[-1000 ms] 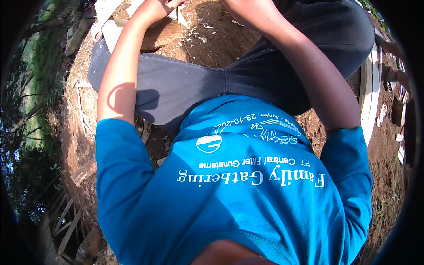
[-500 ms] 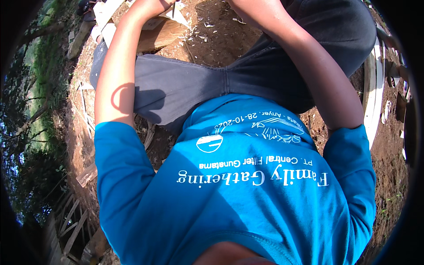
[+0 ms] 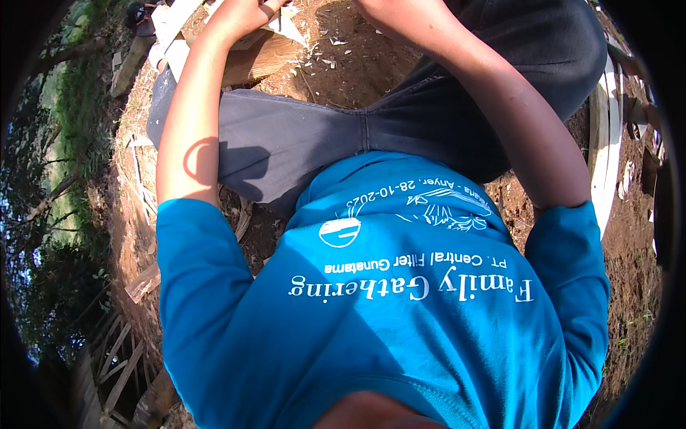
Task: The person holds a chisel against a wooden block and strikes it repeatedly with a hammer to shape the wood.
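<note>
My left hand [image 3: 243,16] reaches to the top edge over pale, angular pieces of wood. Its thumb shows in part, but the other fingers are cut off, so its grip cannot be seen. Close beneath it lies a brown wooden block [image 3: 263,60], with a pale pointed wood piece [image 3: 289,30] at its upper right. My right hand [image 3: 389,11] is also cut by the top edge, above bare soil and to the right of the left one. Its fingers are out of the picture, as is anything in them.
Wood chips [image 3: 336,41] are scattered over the brown soil between my legs. Light planks [image 3: 607,143] lie along the right side. Left of me are a short wood offcut [image 3: 143,283], slatted wood [image 3: 118,372] and green plants [image 3: 68,136].
My right hand has shifted slightly left and up. The left thumb shows more plainly, and a thin dark thing formerly beside that hand no longer shows.
</note>
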Action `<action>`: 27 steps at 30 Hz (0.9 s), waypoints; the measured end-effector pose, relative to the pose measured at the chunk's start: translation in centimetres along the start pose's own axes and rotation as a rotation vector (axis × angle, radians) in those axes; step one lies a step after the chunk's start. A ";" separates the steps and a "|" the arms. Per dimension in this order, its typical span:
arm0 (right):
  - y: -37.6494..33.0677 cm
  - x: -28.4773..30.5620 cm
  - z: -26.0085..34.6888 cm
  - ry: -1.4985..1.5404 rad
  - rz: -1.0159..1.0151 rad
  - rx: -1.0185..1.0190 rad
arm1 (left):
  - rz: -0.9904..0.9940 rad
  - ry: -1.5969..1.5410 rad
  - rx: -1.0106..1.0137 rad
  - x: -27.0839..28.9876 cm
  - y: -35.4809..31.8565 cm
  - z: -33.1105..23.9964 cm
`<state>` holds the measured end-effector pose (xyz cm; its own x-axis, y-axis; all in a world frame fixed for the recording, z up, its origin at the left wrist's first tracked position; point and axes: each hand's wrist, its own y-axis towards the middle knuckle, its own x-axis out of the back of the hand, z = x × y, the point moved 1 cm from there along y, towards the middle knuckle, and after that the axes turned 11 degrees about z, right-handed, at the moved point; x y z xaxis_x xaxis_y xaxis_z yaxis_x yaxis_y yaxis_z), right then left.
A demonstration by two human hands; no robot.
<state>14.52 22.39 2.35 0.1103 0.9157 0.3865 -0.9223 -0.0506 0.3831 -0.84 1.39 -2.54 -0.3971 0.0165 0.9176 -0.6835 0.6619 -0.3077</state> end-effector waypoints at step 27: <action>0.9 -0.5 -1.4 0.247 0.081 0.054 | 0.062 0.025 0.235 2.2 -1.0 -2.2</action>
<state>13.11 22.44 1.38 -0.0632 0.9769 0.2039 -0.9026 -0.1431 0.4061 0.31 2.40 0.32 -0.4298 0.0719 0.9001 -0.7831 0.4666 -0.4112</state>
